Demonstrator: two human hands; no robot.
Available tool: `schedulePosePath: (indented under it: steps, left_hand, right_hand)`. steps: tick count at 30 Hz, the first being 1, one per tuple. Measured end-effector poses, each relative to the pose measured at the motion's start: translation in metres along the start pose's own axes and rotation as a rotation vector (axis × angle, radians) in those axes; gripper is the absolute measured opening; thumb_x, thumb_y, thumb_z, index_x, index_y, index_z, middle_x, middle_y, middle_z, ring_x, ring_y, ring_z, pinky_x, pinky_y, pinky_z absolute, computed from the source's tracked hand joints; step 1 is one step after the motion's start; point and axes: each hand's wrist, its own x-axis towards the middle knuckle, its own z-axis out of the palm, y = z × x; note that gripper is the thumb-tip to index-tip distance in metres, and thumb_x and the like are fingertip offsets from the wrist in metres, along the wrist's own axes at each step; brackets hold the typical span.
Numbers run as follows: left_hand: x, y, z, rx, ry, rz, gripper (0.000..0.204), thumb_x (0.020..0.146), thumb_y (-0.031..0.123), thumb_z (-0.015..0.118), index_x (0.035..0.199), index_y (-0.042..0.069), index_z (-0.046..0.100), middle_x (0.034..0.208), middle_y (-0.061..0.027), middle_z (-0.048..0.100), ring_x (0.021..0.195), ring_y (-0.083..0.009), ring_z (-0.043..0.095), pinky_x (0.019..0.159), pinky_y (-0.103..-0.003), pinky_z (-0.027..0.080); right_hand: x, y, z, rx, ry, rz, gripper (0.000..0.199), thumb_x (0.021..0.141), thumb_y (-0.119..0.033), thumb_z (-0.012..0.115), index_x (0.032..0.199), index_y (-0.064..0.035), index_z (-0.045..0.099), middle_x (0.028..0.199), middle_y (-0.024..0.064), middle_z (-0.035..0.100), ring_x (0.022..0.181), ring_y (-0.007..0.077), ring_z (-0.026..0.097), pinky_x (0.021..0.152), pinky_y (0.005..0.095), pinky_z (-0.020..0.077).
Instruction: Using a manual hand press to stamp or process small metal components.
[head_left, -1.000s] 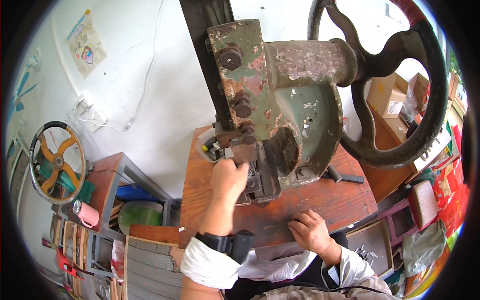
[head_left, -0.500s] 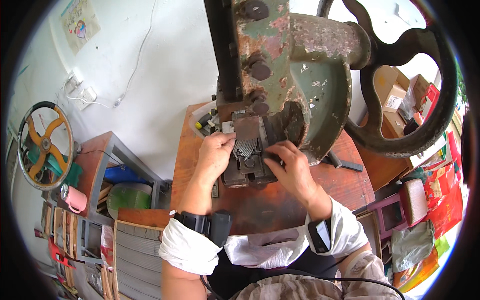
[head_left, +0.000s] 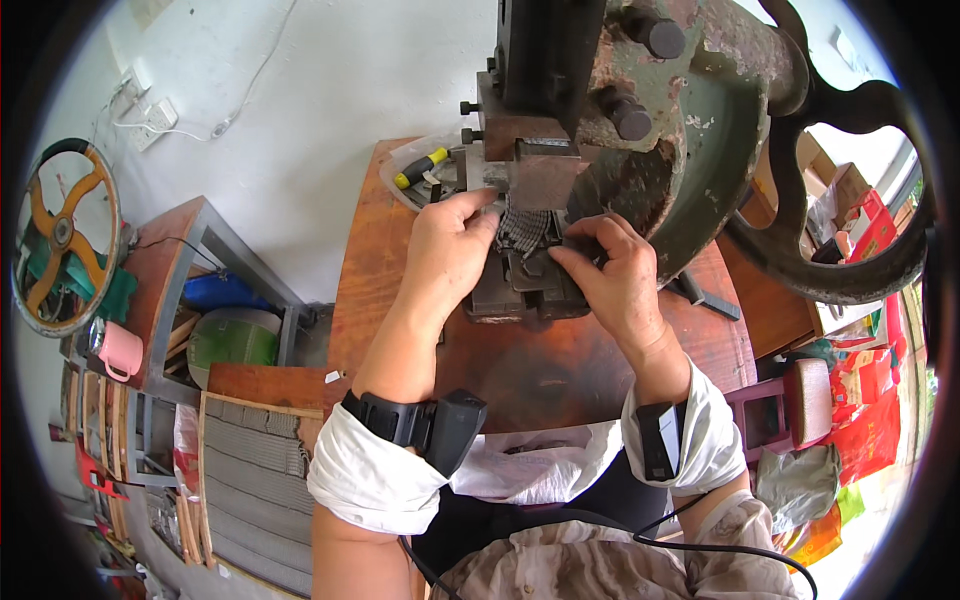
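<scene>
A ridged dark-grey piece [head_left: 524, 232], like a row of narrow metal strips, lies on the die base [head_left: 525, 300] of a hand press. Just above its far end hangs the square steel block [head_left: 545, 175] of the ram. My left hand [head_left: 452, 240] is at the piece's left side, thumb and fingertips pinched together near the block. Over the die's right edge, my right hand [head_left: 618, 270] has its thumb and forefinger drawn together, other fingers curled. What lies between either hand's fingertips is too small or hidden to make out.
The green, chipped press frame [head_left: 715, 150] and its large handwheel [head_left: 850, 283] rise at the right. On the wooden table [head_left: 390, 320], a yellow-black screwdriver [head_left: 420, 168] lies in a tray behind my left hand; a hammer [head_left: 712, 300] lies right. A pink mug [head_left: 118, 350] stands far left.
My view has shifted, so the press appears further right and higher. Both hands stay at the die; the right hand's fingers have drawn closer to its edge.
</scene>
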Motion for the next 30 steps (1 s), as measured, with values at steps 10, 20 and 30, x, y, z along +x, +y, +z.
schedulePosePath:
  steps: [10, 20, 30]
  left_hand:
    - [0.007, -0.016, 0.007, -0.006, 0.137, 0.147, 0.026, 0.081, 0.006, 0.048, 0.106, 0.002, 0.057, 0.095, -0.0187, 0.062, 0.092, -0.0282, 0.06, 0.081, -0.032, 0.044]
    - [-0.004, -0.026, 0.003, -0.045, 0.003, 0.15, 0.039, 0.083, -0.004, 0.045, 0.122, -0.002, 0.042, 0.116, -0.018, 0.053, 0.109, -0.0212, 0.051, 0.09, -0.027, 0.039]
    - [-0.007, -0.027, 0.022, 0.121, 0.312, 0.188, 0.028, 0.077, 0.011, 0.058, 0.105, 0.013, 0.057, 0.095, -0.0085, 0.062, 0.091, -0.0256, 0.055, 0.086, -0.043, 0.03]
  right_hand:
    - [-0.001, -0.011, 0.006, -0.216, -0.092, -0.242, 0.052, 0.066, -0.031, 0.071, 0.107, -0.0041, 0.055, 0.107, 0.0174, 0.053, 0.101, 0.036, 0.049, 0.083, 0.0397, 0.0429]
    - [0.018, -0.013, 0.011, -0.208, -0.49, -0.236, 0.066, 0.07, -0.045, 0.065, 0.121, -0.0067, 0.047, 0.122, 0.0158, 0.046, 0.117, 0.0427, 0.036, 0.095, 0.0473, 0.0323]
    - [0.012, -0.003, 0.01, 0.018, -0.156, -0.063, 0.045, 0.067, -0.023, 0.072, 0.104, -0.0009, 0.059, 0.11, 0.0181, 0.055, 0.102, 0.0329, 0.052, 0.088, 0.0389, 0.041]
